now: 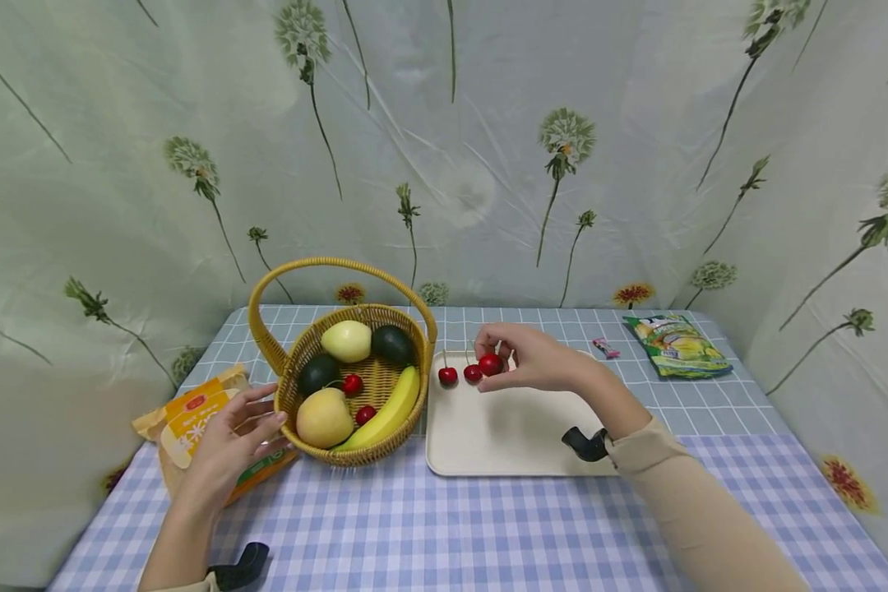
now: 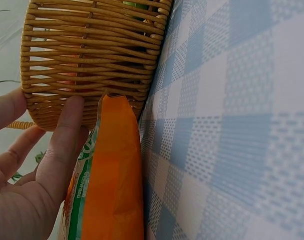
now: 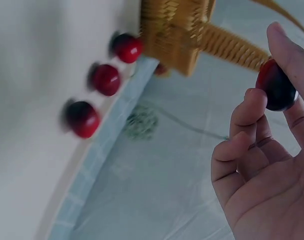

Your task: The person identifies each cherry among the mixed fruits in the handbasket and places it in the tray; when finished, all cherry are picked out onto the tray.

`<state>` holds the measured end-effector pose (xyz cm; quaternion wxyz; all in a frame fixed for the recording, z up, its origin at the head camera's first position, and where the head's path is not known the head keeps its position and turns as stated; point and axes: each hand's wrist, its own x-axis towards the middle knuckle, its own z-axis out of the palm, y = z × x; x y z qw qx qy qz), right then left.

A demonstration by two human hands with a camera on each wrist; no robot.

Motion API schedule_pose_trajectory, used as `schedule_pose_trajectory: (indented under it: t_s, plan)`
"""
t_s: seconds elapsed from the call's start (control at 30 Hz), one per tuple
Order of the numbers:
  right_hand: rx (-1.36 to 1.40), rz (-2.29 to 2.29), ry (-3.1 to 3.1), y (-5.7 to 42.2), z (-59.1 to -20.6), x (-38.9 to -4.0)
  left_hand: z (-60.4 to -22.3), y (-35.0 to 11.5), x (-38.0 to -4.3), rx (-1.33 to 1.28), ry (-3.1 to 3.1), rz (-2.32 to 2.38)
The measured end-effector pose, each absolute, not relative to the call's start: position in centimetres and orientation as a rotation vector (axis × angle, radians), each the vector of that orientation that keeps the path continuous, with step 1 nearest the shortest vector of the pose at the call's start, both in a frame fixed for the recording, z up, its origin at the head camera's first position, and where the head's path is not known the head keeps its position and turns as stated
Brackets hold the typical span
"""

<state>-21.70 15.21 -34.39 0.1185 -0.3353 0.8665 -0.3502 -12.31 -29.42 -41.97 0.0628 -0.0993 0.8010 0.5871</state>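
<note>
My right hand point(image 1: 529, 359) pinches a red cherry point(image 3: 276, 86) between thumb and fingertips, above the far edge of a cream tray point(image 1: 511, 440). Three more cherries point(image 3: 106, 80) lie in a row on the tray in the right wrist view; the head view shows two, a left one point(image 1: 447, 377) and its neighbour point(image 1: 473, 375). At the left side of a wicker basket point(image 1: 355, 456), my left hand point(image 1: 225, 444) has its fingertips against the rim and outer wall, fingers loosely bent. Inside lie a banana point(image 1: 388, 415), a yellow apple-like fruit point(image 1: 324, 418), and two cherries point(image 1: 352, 384).
Also in the basket are a pale yellow fruit point(image 1: 346, 341) and two dark green fruits point(image 1: 394, 344). An orange snack bag point(image 1: 192, 419) lies beneath my left hand. A green packet point(image 1: 677, 345) and a small pink wrapped candy point(image 1: 605, 348) lie at the back right.
</note>
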Motion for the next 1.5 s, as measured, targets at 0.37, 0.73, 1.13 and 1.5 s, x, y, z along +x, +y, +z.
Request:
schedule_pose_trajectory:
  t_s: [0.37,0.73,1.13,1.5]
  plan:
    - [-0.824,-1.044,2.591,19.2,-38.4,-23.2,-42.0,-29.4,-12.2,-0.307,2.420,1.789]
    - [-0.662,-1.005,2.608,21.6,-41.7,-25.3,-42.2,-29.6,-12.2,-0.290,2.421,1.805]
    - [-0.561,-0.902,2.590,20.9,-43.4,-26.7,-42.2,-29.5,-12.2,-0.269,2.425,1.824]
    - [-0.593,-0.850,2.614,20.4,-43.8,-26.8,-42.2,-29.6,-12.2,-0.256,2.434,1.818]
